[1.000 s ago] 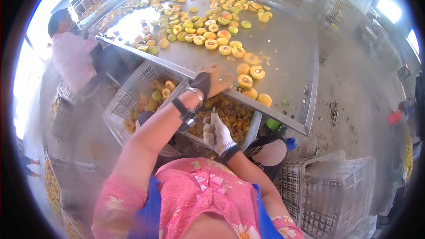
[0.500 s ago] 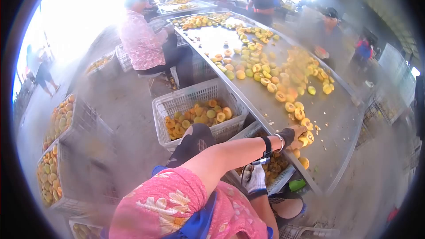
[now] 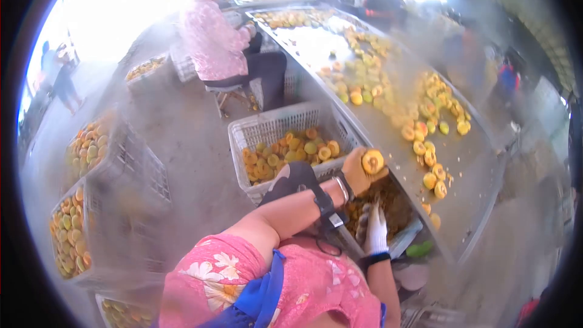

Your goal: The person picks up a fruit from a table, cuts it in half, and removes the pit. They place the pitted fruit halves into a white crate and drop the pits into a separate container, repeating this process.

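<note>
Facing outward from the left hand (image 3: 354,174), the cut side of a round, yellow-orange halved fruit (image 3: 372,161) is left uncovered, apparently for easy access, its edge pinched by the fingers. Just below, the white-gloved right hand (image 3: 376,228) is partly curled; whether anything is gripped cannot be told. Under both, a pale plastic crate (image 3: 406,238) is placed, seemingly within easy dropping reach.

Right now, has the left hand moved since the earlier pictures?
Yes, the left hand has come back off the metal table across its near edge, holding a fruit half.
</note>
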Tool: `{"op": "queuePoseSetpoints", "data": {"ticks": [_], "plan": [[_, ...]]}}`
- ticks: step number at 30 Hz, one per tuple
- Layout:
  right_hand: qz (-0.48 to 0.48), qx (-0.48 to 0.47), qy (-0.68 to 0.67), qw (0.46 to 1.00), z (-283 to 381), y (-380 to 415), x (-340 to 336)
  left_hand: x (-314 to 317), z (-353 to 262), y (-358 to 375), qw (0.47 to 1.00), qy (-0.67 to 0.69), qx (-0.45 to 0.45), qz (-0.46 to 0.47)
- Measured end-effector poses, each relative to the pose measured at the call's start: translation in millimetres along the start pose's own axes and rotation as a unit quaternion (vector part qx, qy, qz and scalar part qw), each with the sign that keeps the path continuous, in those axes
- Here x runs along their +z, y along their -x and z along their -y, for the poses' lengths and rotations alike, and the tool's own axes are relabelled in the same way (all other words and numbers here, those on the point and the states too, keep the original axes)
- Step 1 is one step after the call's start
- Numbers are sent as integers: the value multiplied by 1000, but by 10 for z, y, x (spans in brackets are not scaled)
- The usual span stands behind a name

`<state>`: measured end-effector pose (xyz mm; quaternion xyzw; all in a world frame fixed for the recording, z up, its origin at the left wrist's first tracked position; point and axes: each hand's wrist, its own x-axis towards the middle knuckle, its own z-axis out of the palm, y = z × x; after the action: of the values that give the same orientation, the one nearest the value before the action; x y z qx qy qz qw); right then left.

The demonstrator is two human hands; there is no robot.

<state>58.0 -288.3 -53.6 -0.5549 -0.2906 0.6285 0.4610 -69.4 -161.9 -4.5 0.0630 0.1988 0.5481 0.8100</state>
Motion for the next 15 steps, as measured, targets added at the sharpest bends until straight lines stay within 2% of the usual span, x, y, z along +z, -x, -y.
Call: {"op": "queuePoseSetpoints", "data": {"ticks": [1,3,5,7,8,9,11,14,15], "plan": [[20,-28,55,998,68,-18,-38,-190,24,-43,958,-230,165,49],[19,-74,74,994,213,84,35,-468,75,-124,834,-444,301,131],[15,-113,112,987,401,175,157,-474,57,-119,829,-443,304,157],[2,-163,213,963,485,147,188,-445,72,21,745,-533,369,157],[-4,-187,272,944,496,112,174,-251,2,303,652,-618,412,153],[-25,-215,308,926,502,92,169,-98,-16,492,655,-587,442,178],[-60,-268,378,884,508,59,184,-279,100,299,803,-458,323,201],[-58,-258,373,889,558,100,233,-537,198,44,845,-423,267,186],[-63,-281,375,881,571,126,260,-553,204,56,838,-437,268,188]]}}
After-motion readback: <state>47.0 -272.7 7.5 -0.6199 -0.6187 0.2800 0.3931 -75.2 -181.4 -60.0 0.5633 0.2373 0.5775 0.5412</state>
